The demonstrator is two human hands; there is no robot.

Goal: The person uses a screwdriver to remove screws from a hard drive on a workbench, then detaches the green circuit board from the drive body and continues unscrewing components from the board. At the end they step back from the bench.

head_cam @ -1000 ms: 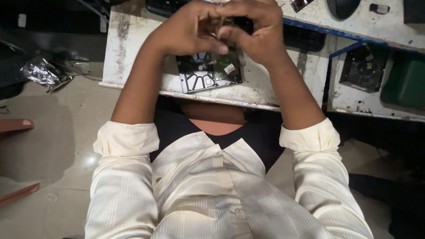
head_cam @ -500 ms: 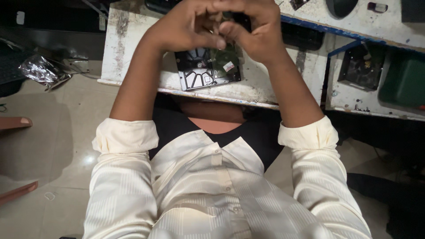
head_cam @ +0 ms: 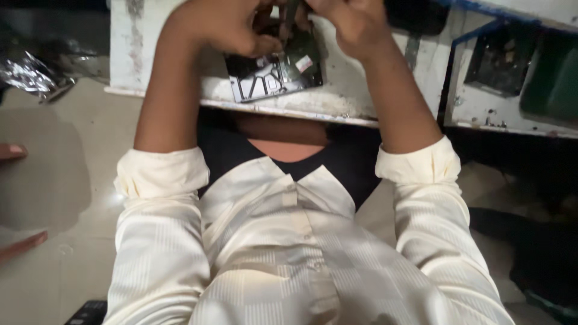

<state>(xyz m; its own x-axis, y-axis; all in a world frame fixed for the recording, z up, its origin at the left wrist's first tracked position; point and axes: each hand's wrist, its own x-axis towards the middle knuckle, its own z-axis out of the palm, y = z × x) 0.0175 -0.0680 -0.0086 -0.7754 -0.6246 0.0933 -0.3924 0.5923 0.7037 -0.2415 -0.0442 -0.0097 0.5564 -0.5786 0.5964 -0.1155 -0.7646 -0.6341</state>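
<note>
Looking straight down from the head camera, the view takes in the person's cream striped shirt with rolled cuffs, both bare forearms reaching forward, and a worn white desk at the top of the frame.

An opened hard disk drive lies flat on the desk, close to its near edge, its dark metal underside or inner frame facing up, with a small pale sticker on one part. The left hand is curled in a loose fist over the drive's far left corner, thumb and fingertips pinched together. The right hand is closed in the same way, just beside it, over the drive's far right part. Between the two hands a thin dark shaft, likely a small tool, stands against the drive; which hand grips it I cannot tell, as the fingers hide it and the top edge of the frame cuts them off.

The drive looks rigid and fairly heavy for its kind, a metal casing with hard edges. Judging from this, it is best held by its long side edges, since the exposed inner parts are probably fragile and should not be pressed.

To the right sits a second dark drive-like unit on the neighbouring surface beside a green container. Crumpled silver foil lies on the floor at the left.
</note>
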